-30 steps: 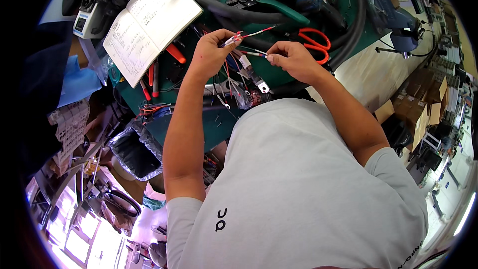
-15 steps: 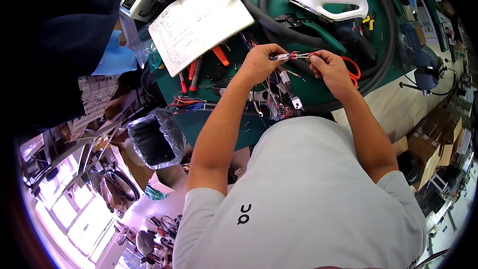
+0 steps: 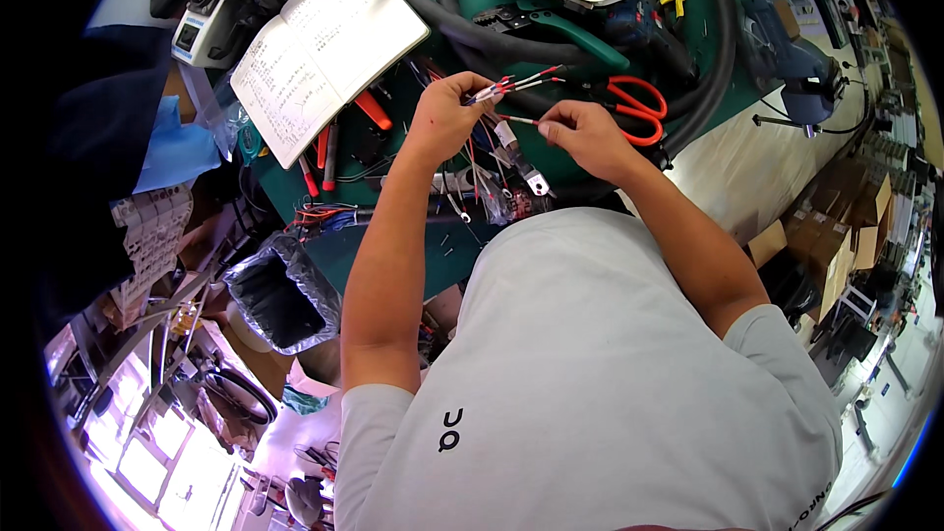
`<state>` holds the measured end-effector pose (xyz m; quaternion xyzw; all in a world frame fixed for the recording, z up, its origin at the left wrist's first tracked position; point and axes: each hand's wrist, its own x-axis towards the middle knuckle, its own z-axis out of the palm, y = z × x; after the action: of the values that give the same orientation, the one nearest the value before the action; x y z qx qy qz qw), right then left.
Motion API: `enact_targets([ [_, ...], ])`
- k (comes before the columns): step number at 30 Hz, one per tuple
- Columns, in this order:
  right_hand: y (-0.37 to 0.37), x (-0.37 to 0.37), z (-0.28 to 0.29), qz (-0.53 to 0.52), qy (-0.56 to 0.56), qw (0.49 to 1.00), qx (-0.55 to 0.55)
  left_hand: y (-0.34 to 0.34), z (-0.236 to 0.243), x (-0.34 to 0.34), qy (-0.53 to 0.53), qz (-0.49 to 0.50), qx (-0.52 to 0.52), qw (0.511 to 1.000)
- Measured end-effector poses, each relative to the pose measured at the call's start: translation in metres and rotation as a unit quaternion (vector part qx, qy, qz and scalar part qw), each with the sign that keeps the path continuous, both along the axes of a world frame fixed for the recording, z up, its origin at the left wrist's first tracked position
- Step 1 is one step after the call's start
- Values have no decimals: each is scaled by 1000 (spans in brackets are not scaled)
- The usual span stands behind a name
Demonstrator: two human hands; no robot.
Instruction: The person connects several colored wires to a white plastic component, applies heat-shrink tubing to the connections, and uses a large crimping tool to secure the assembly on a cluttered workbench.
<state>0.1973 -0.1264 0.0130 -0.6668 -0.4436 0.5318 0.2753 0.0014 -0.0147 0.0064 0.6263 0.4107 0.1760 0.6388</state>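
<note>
The thin wires [image 3: 536,82] are lying right in my grasp: their rear part is sitting in my left hand [image 3: 447,118], and their white and red-marked ends are fanning out to the right, passing above my right hand [image 3: 587,138]. One single wire [image 3: 518,120], lower than the others, is bridging the gap between my two hands. Below them, more loose wires and a metal cable lug [image 3: 536,183] are resting over the green work surface [image 3: 339,264].

Beyond my left hand, an open notebook [image 3: 329,54] is showing rows of handwriting too small for me to read. My grey shirt [image 3: 610,364] is carrying a dark printed mark on the chest and more dark lettering near the lower right. A small white and blue device [image 3: 201,36] is bearing a label that I cannot make out.

My left hand is closing with thumb and fingers pinching the bundle. My right hand is curling inward, thumb and forefinger pinching the near end of that lower wire. Just beside my right hand, red-handled scissors [image 3: 639,110] are lying near a thick black cable [image 3: 723,59], while a green-handled crimping tool [image 3: 575,34] is resting above both hands.
</note>
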Motion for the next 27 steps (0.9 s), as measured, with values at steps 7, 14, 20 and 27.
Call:
enact_targets([
  [7,21,2,7,-99,119,987,51,1,-4,2,34,-14,51,998],
  [14,30,-6,18,-189,122,974,19,2,-5,2,29,-9,71,997],
  [20,-1,-19,16,51,-148,971,183,8,-10,-5,1,30,68,997],
  [27,-15,-46,22,250,-384,848,268,8,-11,-10,-21,29,27,999],
])
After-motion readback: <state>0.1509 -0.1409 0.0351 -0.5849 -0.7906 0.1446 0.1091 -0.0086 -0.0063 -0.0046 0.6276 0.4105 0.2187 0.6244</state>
